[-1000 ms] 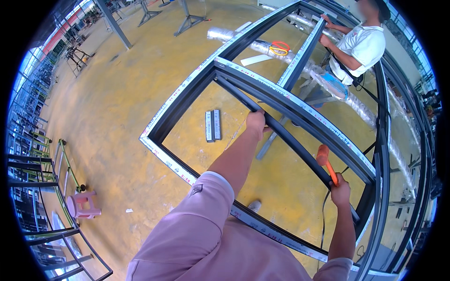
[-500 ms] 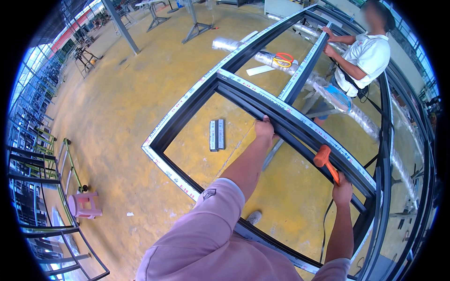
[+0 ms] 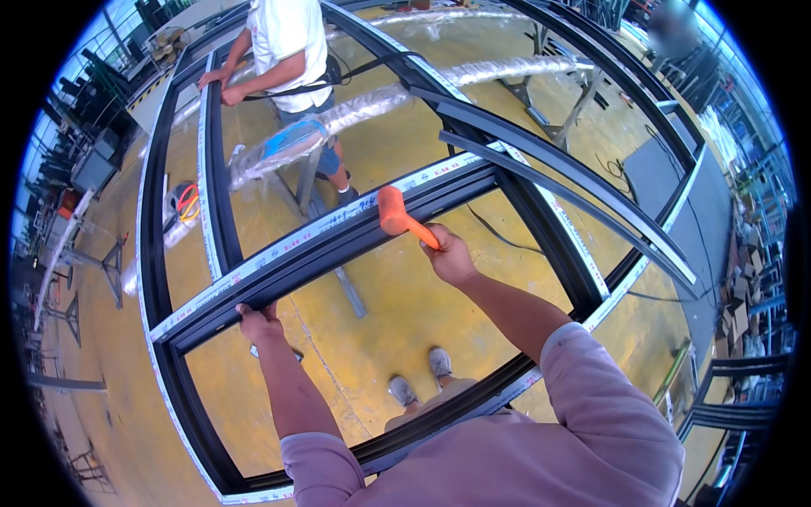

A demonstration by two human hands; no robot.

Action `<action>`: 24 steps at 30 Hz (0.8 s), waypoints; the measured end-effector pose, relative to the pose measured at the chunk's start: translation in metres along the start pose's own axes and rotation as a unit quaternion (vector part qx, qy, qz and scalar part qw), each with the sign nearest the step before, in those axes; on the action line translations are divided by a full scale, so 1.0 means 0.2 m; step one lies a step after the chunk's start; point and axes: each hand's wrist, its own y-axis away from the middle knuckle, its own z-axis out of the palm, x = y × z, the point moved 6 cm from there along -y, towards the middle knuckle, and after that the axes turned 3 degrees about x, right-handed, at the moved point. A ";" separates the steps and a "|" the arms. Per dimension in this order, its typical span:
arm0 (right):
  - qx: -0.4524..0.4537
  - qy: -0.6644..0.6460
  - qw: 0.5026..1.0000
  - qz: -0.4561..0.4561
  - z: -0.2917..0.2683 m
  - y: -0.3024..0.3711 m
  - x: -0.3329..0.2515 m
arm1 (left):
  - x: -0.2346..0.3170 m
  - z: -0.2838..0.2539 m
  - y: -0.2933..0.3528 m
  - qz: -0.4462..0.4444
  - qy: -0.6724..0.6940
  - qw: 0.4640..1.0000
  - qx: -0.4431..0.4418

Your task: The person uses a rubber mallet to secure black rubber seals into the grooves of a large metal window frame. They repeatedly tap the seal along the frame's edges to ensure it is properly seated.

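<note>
A dark metal frame crossbar (image 3: pixel 338 241) with white printed film on top runs across in front of me. My left hand (image 3: pixel 260 323) is closed around its lower edge toward the left end, thumb and fingertips partly hidden. My right hand (image 3: pixel 454 256) grips the handle of an orange mallet (image 3: pixel 392 211). The mallet's head lies over the crossbar, right of its middle; I cannot tell whether it touches. Below the bar, the frame's near rail (image 3: pixel 456 416) passes in front of my body.
Another person (image 3: pixel 291 63) holds a narrower bar (image 3: pixel 211 169) across the frame. Two loose dark profiles (image 3: pixel 574 156) lie over the right side. A film-wrapped support (image 3: pixel 363 110) runs underneath. Orange-handled scissors (image 3: pixel 187 203) rest at left. Small profile pieces (image 3: pixel 294 353) show behind my left forearm.
My view has swung to the right. The mallet has moved from the crossbar's right part toward its middle. My left hand is now nearer the bar's left end.
</note>
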 end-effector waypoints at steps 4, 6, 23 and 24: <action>0.028 -0.045 0.994 0.100 -0.02 -0.01 0.15 | 0.05 0.03 0.10 0.004 0.006 1.000 0.002; 0.079 -0.101 0.986 0.108 -0.04 -0.02 0.20 | 0.06 0.04 0.14 0.005 0.004 1.000 0.003; 0.282 -0.078 0.924 0.246 -0.01 -0.15 0.42 | 0.11 0.01 0.15 0.015 -0.016 1.000 -0.013; 0.287 -0.084 0.923 0.243 -0.02 -0.17 0.42 | 0.11 0.01 0.15 0.019 -0.013 1.000 -0.001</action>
